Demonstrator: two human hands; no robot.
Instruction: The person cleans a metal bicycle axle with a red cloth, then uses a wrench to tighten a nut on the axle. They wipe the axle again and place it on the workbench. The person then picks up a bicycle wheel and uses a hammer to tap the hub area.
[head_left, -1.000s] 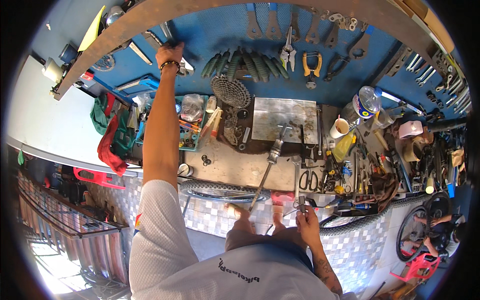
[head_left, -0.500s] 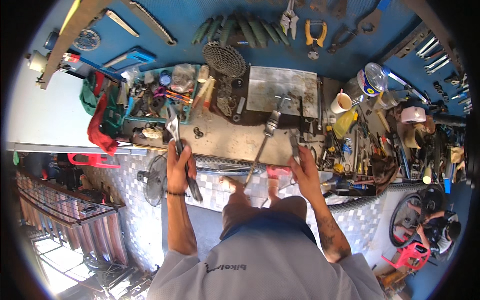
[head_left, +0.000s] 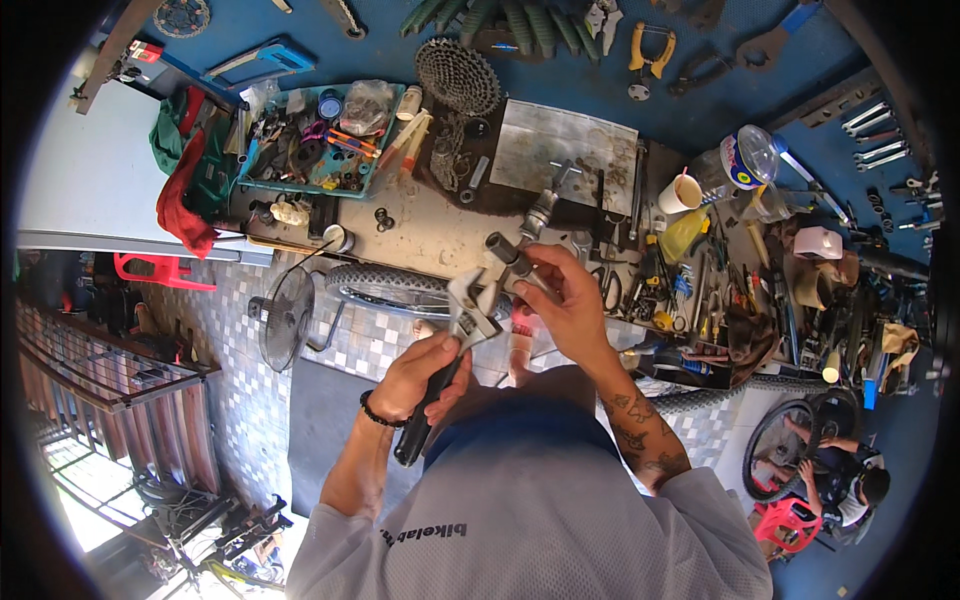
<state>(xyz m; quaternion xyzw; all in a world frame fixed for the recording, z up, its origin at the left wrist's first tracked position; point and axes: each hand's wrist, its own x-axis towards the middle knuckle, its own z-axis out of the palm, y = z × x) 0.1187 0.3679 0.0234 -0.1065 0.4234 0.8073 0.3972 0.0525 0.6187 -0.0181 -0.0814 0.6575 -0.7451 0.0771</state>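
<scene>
My left hand (head_left: 425, 380) is closed round the black handle of an adjustable wrench (head_left: 470, 315), its silver jaws pointing up and to the right. In my right hand (head_left: 570, 300) a dark, round-ended metal cylinder (head_left: 512, 260), like a socket tool, is gripped between thumb and fingers, tilted up to the left. The wrench jaws sit just below and left of the cylinder, close to my right fingertips; whether they touch I cannot tell. Behind both hands, a metal fitting with a crossbar (head_left: 541, 212) stands at the workbench (head_left: 420, 240).
A teal tray of small parts (head_left: 375, 185) lies at the bench's left. A paper cup (head_left: 680, 194), a plastic bottle (head_left: 750, 158) and many tools crowd the right. Below the edge are a bicycle tire (head_left: 380, 278) and a fan (head_left: 287, 318). A person (head_left: 845, 490) sits far right.
Both hands have come together in front of my body. The wrench has moved right and tilted over; my right hand has moved left from the bench edge, with the metal cylinder now clearly showing in it.
</scene>
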